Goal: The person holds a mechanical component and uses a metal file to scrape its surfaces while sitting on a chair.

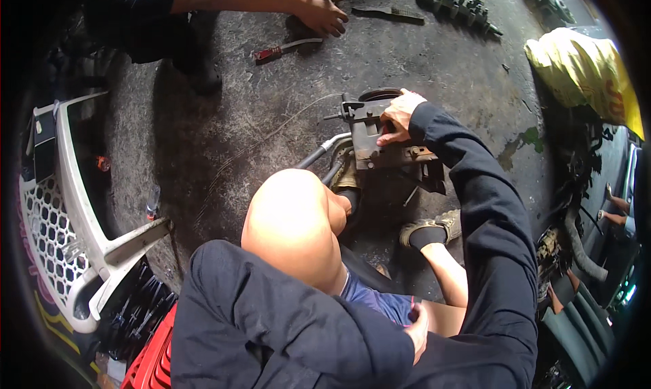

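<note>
Currently: right hand (399,115) on a rusty metal bracket assembly (383,141) on the concrete floor (224,138).
Fingers curl over the assembly's top edge, gripping it — 2 metal tubes (319,155) run out from its left side. Left hand (418,331) rests near the thigh, fingers loosely bent, holding nothing. Another person's hand (319,13) presses flat on the floor, a red-handled screwdriver (285,49) just beside it; a yellow sack (586,70) lies far right.

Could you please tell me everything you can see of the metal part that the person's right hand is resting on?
The metal part is a dark, rusty, greasy bracket-like assembly with a flat plate and blocky upper pieces. It sits on the stained concrete floor in front of the person's shoes. The right hand grips its top right edge. A grey tube and a thin wire run off to its left.
</note>
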The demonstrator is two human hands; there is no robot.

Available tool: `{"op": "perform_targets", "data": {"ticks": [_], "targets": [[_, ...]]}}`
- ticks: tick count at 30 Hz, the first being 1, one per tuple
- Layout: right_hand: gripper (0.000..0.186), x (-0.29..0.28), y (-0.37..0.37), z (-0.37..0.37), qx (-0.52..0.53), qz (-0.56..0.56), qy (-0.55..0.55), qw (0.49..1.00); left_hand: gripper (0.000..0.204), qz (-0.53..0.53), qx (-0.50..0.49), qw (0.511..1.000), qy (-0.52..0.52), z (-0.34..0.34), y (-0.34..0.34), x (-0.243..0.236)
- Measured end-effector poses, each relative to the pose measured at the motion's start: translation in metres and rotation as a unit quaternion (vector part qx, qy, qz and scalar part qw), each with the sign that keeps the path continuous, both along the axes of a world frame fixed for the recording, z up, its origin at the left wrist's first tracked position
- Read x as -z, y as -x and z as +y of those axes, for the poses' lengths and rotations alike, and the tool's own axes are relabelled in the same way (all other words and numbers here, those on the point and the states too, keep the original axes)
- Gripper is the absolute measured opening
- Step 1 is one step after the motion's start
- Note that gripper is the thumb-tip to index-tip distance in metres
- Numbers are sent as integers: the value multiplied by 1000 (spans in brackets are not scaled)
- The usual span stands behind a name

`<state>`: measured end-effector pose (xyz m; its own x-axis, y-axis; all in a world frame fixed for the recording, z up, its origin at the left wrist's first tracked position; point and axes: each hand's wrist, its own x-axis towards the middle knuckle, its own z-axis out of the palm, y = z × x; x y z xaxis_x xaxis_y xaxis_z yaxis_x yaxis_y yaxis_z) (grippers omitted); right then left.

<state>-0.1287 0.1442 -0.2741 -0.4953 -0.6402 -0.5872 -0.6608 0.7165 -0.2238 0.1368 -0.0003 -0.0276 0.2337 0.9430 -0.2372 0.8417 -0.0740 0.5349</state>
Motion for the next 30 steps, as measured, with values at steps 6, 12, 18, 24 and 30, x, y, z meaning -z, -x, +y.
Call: {"op": "perform_targets", "data": {"ticks": [6,12,18,24,30], "targets": [[66,23,8,-15,-104,9,17,994,36,-166,-29,986,18,-48,49,2],[61,39,11,-2,-74,42,95,992,35,-207,-43,977,27,-58,78,10],[64,31,3,6,-63,36,106,992,34,-221,-55,973,34,-60,87,11],[62,31,5,4,-71,29,107,991,33,-215,-65,973,44,-61,89,5],[64,18,-3,-19,27,81,90,992,32,-189,-77,977,59,-58,94,5]]}}
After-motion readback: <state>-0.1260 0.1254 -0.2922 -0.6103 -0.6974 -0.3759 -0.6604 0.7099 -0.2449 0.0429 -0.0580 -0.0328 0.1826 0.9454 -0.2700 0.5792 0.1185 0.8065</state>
